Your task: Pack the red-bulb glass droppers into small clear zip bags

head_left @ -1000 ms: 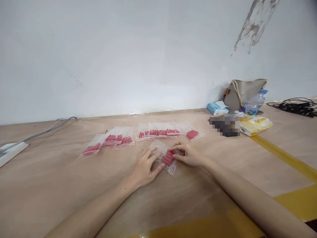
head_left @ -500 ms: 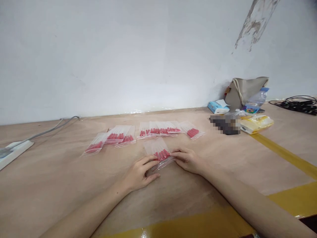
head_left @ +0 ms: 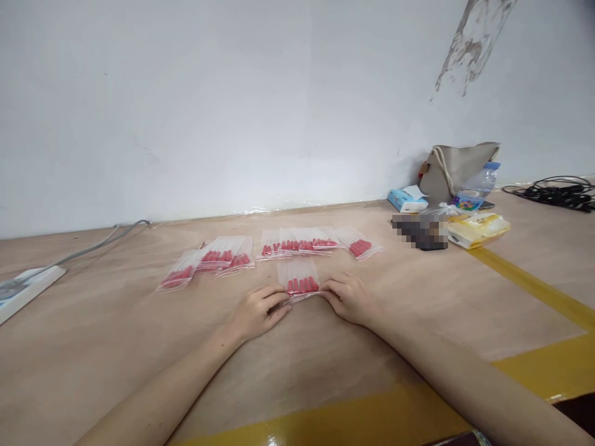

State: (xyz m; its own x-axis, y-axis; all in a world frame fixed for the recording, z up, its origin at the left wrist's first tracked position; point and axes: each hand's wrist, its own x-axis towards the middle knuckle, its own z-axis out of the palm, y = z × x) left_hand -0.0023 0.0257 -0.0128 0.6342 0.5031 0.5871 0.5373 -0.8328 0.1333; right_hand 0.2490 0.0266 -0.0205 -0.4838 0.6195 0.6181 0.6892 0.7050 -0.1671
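Between my hands lies a clear zip bag [head_left: 300,270] with several red-ended sticks inside, its zip edge towards me. My left hand [head_left: 263,311] pinches the bag's near left corner between thumb and fingers. At the near right corner, my right hand [head_left: 346,298] has its fingers closed on the edge. More such bags rest farther back: an overlapping left group [head_left: 217,257], a row in the middle [head_left: 297,243] and a single bag at the right [head_left: 360,246]. What the red ends belong to is too small to tell.
A white power strip [head_left: 30,291] with a grey cable lies at the left. Back right are a blue tissue pack [head_left: 408,200], a grey bag [head_left: 458,167], a plastic bottle [head_left: 483,186], a yellow pack [head_left: 481,230] and black cables [head_left: 558,193]. Yellow tape [head_left: 534,291] marks the table.
The bag between my hands has turned straighter and shifted slightly away from me. My left hand has moved a little up and left and now grips its corner.
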